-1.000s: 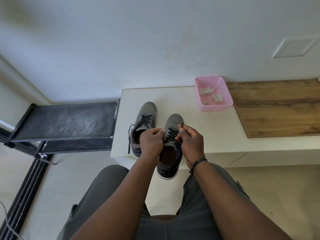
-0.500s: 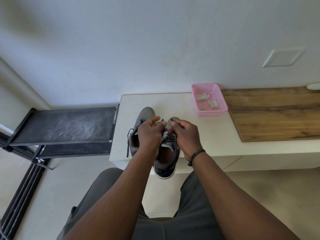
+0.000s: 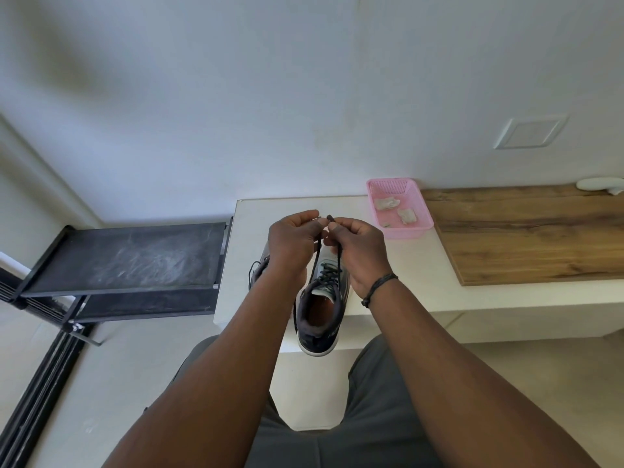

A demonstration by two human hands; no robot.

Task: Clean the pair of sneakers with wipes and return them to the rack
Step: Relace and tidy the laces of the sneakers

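Two lace ends [image 3: 327,246] are pinched and drawn taut, one in the left hand [image 3: 293,241] and one in the right hand [image 3: 358,248], each grip closed on its lace by thumb and curled fingers. The near sneaker [image 3: 320,310] lies directly below and nearer than both grips, its long axis running near to far, heel overhanging the near edge of the white worktop [image 3: 398,275]. Both hands stand about equally close to it. The second sneaker [image 3: 259,269] is mostly hidden behind the left wrist, just left of the first. Counted: two sneakers, one pink basket [image 3: 423,211] holding three visible wipe scraps [image 3: 387,203], one black rack [image 3: 128,255] at the left. Tying is judged the step in hand.
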